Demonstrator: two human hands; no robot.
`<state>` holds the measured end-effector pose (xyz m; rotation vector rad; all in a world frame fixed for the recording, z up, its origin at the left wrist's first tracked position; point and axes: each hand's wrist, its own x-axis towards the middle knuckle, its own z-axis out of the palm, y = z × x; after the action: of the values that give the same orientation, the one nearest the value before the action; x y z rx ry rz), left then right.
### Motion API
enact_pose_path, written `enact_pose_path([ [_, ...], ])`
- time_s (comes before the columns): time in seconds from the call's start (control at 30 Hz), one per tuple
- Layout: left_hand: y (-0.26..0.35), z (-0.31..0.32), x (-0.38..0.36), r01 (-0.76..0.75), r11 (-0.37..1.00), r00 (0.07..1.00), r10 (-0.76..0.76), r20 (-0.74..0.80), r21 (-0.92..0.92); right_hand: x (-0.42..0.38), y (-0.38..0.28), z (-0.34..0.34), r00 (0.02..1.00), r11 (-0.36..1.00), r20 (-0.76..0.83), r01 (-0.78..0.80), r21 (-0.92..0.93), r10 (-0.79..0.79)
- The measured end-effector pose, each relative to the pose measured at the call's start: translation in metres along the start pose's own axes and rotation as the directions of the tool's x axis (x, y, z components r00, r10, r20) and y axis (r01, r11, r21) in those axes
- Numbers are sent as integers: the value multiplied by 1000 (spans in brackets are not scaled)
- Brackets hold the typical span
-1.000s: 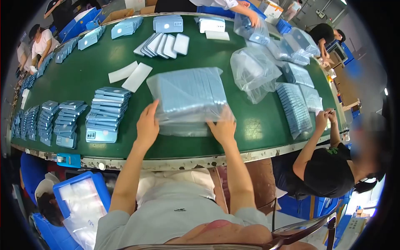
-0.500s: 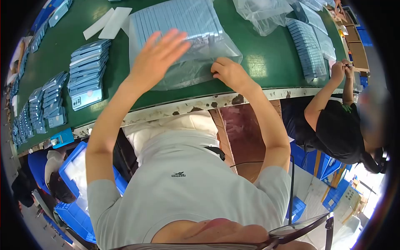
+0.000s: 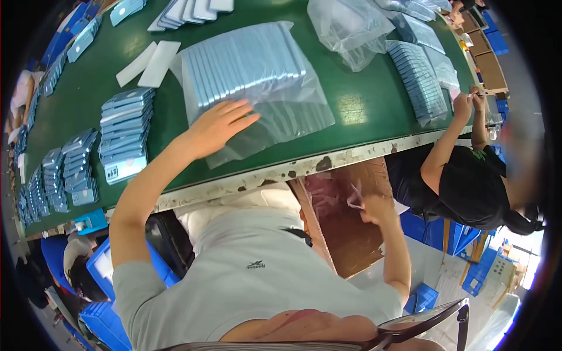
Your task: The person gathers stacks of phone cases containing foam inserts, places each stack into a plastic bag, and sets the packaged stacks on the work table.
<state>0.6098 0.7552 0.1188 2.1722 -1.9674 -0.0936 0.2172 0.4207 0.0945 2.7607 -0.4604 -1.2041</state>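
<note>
A clear plastic bag lies on the green table, with a row of flat light-blue pieces packed upright inside it. My left hand rests palm down on the near part of the bag, fingers stretched and slightly apart. Below the table edge, my right hand is over an open brown box, its fingers smeared by motion. A thin whitish strip shows right at those fingertips; I cannot tell whether they grip it.
Stacks of light-blue phone-shaped pieces line the table's left side. Two white strips lie behind them. Crumpled clear bags and another wrapped row are at the right. A co-worker in black works beyond it.
My right hand has left the bag's edge and moved down over the brown box, where a whitish strip now shows. My left hand has come down onto the bag.
</note>
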Motion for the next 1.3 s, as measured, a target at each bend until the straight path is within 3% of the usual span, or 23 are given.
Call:
enact_pose_path([
  [0.13,6,-30,-65,144,990,977,-141,157,-5,4,-8,-105,970,772,-245,163,615,-10],
  [0.2,7,-26,-82,74,968,990,-100,96,239,43,-31,-139,556,917,-829,298,265,59],
  [0.23,9,-25,-81,23,948,999,-35,33,317,60,-41,-165,363,947,-916,318,-53,-173],
  [0.27,11,-19,-78,35,942,999,-44,19,334,75,-46,-190,160,892,-895,264,-368,-416],
  [0.37,18,-6,-66,95,990,979,-74,-192,104,140,-56,-207,-42,644,-755,494,-585,-654],
  [0.4,15,2,-68,103,988,976,-80,-200,111,155,-58,-209,-51,637,-749,489,-595,-660],
  [0.47,6,18,-74,306,919,779,-391,-491,-247,180,-63,-212,144,571,-963,821,-13,-230],
  [0.5,0,17,-72,404,758,605,-641,-472,-511,196,-66,-223,302,373,-953,882,287,19],
  [0.53,-13,18,-69,408,757,605,-643,-470,-510,207,-71,-238,498,91,-840,847,525,215],
  [0.63,-55,43,-44,181,233,186,-962,-199,-956,262,-89,-250,631,106,-744,743,661,220],
  [0.67,-66,51,-37,167,250,209,-954,-213,-954,282,-95,-249,705,129,-683,672,729,189],
  [0.77,-72,48,-22,502,266,287,-949,-131,-823,296,-97,-258,638,466,-766,657,592,74],
  [0.83,-62,38,-30,522,471,453,-859,-237,-711,273,-86,-251,641,560,-757,675,480,-124],
  [0.9,-44,13,-44,553,467,634,-773,-15,-690,232,-57,-273,706,567,-650,669,481,-281],
  [0.93,-35,1,-50,577,542,689,-724,8,-611,239,-40,-282,658,635,-746,620,461,-100],
  [1.0,-27,-42,-38,645,527,697,-703,142,-553,254,-13,-302,207,924,-956,277,263,210],
  [1.03,-32,-46,-29,678,624,644,-759,-94,-389,269,1,-309,115,947,-977,246,204,180],
  [1.07,-37,-52,-19,716,666,585,-736,-341,-209,285,3,-314,105,950,-977,237,205,185],
  [1.13,-46,-68,21,658,703,586,-702,-405,-268,332,12,-317,239,944,-921,45,327,307],
  [1.17,-54,-69,38,526,795,659,-605,-447,-301,357,24,-319,90,978,-974,2,209,208],
  [1.2,-59,-71,55,383,865,710,-500,-496,-324,374,38,-330,67,978,-976,-11,207,208],
  [1.27,-67,-77,84,330,850,714,-509,-481,-410,404,64,-352,308,757,-752,132,640,582],
  [1.3,-78,-74,94,234,810,743,-505,-438,-537,421,93,-362,323,849,-811,38,526,488],
])
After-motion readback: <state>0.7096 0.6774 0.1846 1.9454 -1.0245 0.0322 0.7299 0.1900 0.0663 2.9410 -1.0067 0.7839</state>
